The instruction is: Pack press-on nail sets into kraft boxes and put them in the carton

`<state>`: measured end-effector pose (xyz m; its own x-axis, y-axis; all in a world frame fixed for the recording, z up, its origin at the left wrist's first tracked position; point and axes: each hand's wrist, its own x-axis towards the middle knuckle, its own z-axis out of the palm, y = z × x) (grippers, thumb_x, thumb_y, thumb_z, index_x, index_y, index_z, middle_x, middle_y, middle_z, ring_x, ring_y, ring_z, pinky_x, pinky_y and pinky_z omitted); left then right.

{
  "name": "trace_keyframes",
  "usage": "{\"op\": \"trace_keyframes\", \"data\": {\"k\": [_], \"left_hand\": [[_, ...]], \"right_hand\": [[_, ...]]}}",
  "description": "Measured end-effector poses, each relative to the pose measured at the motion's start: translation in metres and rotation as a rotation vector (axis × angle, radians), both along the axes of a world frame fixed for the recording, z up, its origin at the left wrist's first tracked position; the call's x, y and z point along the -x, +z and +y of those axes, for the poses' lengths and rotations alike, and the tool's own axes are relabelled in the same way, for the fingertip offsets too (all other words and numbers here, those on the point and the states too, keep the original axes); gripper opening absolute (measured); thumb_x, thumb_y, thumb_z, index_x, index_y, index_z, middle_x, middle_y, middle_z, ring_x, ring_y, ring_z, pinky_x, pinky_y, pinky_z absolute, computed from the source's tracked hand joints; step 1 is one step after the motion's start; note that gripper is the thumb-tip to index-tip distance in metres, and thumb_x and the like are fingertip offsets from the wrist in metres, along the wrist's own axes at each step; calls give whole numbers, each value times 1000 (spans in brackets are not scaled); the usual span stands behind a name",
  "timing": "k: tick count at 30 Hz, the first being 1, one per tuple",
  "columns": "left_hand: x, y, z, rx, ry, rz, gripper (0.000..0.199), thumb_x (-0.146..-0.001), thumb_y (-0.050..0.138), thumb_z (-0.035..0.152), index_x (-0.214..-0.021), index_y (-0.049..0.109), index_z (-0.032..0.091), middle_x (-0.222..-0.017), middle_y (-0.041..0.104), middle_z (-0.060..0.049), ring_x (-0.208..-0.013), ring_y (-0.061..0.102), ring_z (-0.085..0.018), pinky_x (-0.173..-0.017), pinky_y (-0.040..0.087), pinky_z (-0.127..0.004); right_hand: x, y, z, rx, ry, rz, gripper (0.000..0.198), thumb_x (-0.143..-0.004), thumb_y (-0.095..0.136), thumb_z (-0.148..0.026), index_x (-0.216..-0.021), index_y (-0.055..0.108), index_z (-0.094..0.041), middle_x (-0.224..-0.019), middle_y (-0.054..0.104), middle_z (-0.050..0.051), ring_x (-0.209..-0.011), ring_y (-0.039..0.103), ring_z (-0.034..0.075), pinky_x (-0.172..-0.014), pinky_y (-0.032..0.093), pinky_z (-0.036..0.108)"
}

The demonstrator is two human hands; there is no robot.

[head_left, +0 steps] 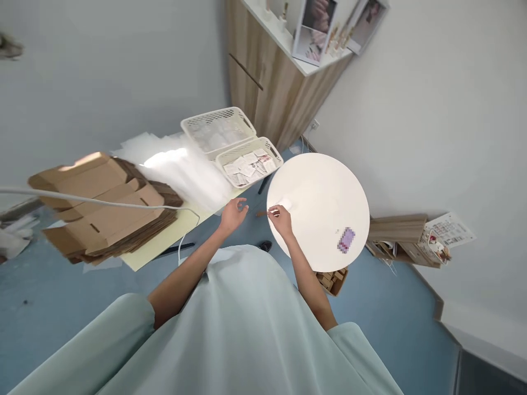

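Observation:
My left hand point(234, 216) is in the air beside the front edge of the narrow table, near the lower basket. Its thumb and fingers are curved but apart, and nothing shows between them. At the left rim of the round white table point(325, 186), my right hand point(281, 220) has its fingertips drawn together in a pinch. Whatever they grip, if anything, is too small to make out. A small whitish piece point(285, 203) shows just behind those fingers, its kind unclear against the white top. A blurred purple item point(346, 240) lies farther right on the round table.
A stack of flat cardboard boxes point(107, 211), clear plastic bags point(185, 175) and two white baskets, one with printed cards point(249, 167), occupy the left table. A white cable point(102, 202) crosses the boxes. Below the round table stands an open carton point(338, 282) of small brown boxes.

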<state>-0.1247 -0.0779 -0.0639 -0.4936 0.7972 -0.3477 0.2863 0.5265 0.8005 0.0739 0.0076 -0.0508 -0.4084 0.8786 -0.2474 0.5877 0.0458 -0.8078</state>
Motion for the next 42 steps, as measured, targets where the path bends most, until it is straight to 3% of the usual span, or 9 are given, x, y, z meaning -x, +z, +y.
{"op": "trace_keyframes", "data": {"k": [4,10,13,16,22,28,32,38,42], "left_hand": [[55,-1,-41,-58,135,46,37,-99,58,33,-132,70,20,-142,71,-15,-125,72,-31,-103,60,-41],[146,-14,-117,-36,285,228,39,-95,61,25,-133,69,19,-138,71,-16,-130,67,-33,-113,54,-48],[177,-24,-149,48,300,282,40,-94,63,23,-134,69,19,-137,70,-18,-131,66,-35,-114,53,-49],[192,-35,-169,162,223,310,45,-93,64,23,-137,69,16,-139,69,-22,-131,64,-39,-113,52,-52],[202,-51,-179,185,89,374,47,-89,63,24,-135,71,18,-139,68,-22,-136,57,-41,-114,49,-56],[217,-59,-178,95,167,248,38,-88,68,37,-121,81,24,-128,76,-18,-130,63,-40,-113,52,-54],[226,-55,-175,157,162,188,37,-95,60,43,-113,84,23,-118,80,-18,-123,69,-40,-106,55,-52],[229,-43,-174,223,87,293,45,-104,43,33,-110,83,14,-123,77,-28,-118,73,-43,-100,55,-54],[231,-40,-176,246,-3,329,37,-101,50,34,-105,83,17,-121,79,-27,-119,74,-40,-101,56,-50]], "right_hand": [[56,5,-25,9,66,70,12,-91,66,-36,-95,68,-25,-115,78,4,-90,73,19,-88,60,33],[143,2,-79,-7,229,75,10,-89,68,-35,-90,67,-25,-112,77,4,-88,73,18,-88,60,32],[183,2,-102,13,308,52,7,-89,67,-33,-88,67,-26,-109,77,2,-90,73,19,-89,59,32],[217,4,-118,35,390,9,8,-89,67,-33,-89,68,-26,-110,77,1,-89,74,19,-86,59,31],[261,4,-129,5,527,-81,4,-90,65,-28,-89,67,-25,-107,77,1,-90,74,18,-88,58,30],[280,1,-125,-54,604,-184,3,-91,66,-24,-89,68,-25,-110,77,0,-90,74,17,-90,59,30],[291,-6,-124,-103,677,-257,6,-93,67,-21,-93,72,-25,-113,79,0,-90,73,17,-96,58,31],[308,-26,-131,-153,824,-374,14,-94,71,-17,-106,76,-23,-150,70,7,-99,75,20,-104,58,36],[311,-38,-138,-174,854,-553,17,-92,74,-16,-107,77,-24,-130,79,9,-115,75,29,-102,59,40]]}}
